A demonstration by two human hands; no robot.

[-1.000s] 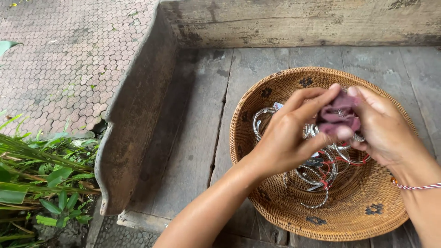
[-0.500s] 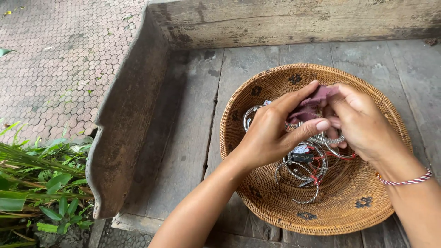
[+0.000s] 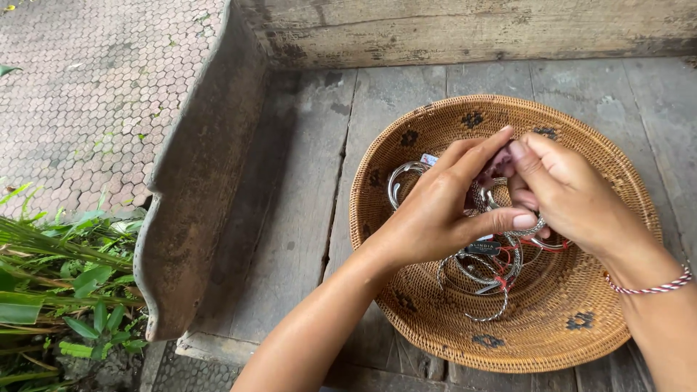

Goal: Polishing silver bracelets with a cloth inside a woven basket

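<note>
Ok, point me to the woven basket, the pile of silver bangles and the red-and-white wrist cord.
woven basket (image 3: pixel 435 120): head view, on its far rim.
silver bangles (image 3: pixel 488 276): head view, on the rings lying below the hands.
red-and-white wrist cord (image 3: pixel 650 288): head view, on the strand across the right wrist.

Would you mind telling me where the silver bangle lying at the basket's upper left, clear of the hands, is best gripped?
Probably on its exposed outer arc, from above and the left. That silver bangle curves free over the woven basket wall there, while its right part runs under the left hand. A pinch across the thin band suits its ring shape.
</note>
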